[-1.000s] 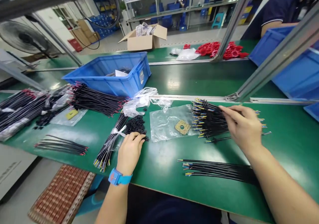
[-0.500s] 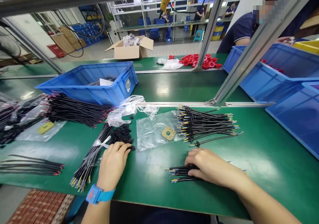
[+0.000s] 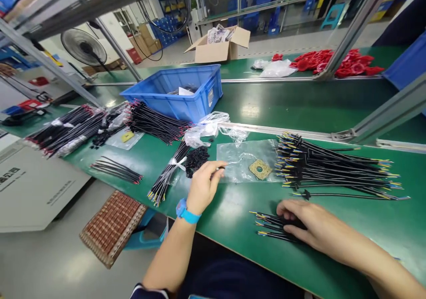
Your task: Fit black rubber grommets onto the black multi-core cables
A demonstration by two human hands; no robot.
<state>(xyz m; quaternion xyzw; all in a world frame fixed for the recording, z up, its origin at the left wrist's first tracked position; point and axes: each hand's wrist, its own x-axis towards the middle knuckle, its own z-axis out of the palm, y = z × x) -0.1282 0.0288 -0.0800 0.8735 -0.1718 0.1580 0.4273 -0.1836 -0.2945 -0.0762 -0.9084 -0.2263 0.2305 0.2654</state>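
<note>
My left hand (image 3: 203, 186), with a blue wristband, is lifted just off the green bench (image 3: 233, 201) and pinches a small black part between thumb and fingers, next to a heap of small black parts (image 3: 196, 159). My right hand (image 3: 308, 228) lies palm down on a small bundle of black cables with coloured wire ends (image 3: 271, 226) near the bench's front edge. A larger pile of the same cables (image 3: 329, 166) lies beyond it. A clear plastic bag (image 3: 244, 161) with a tan gasket (image 3: 260, 169) on it lies between the hands.
A blue bin (image 3: 179, 92) stands at the back left, with bundles of red-tipped black cables (image 3: 153, 123) beside it. A tied cable bundle (image 3: 166, 175) lies left of my left hand. Red parts (image 3: 333, 61) and a cardboard box (image 3: 219, 46) sit on the far bench. Aluminium frame posts (image 3: 382, 112) cross the right.
My left hand has lifted from the heap of black parts with one pinched in its fingers. My right hand stays on the small cable bundle. The camera has swung to the left.
</note>
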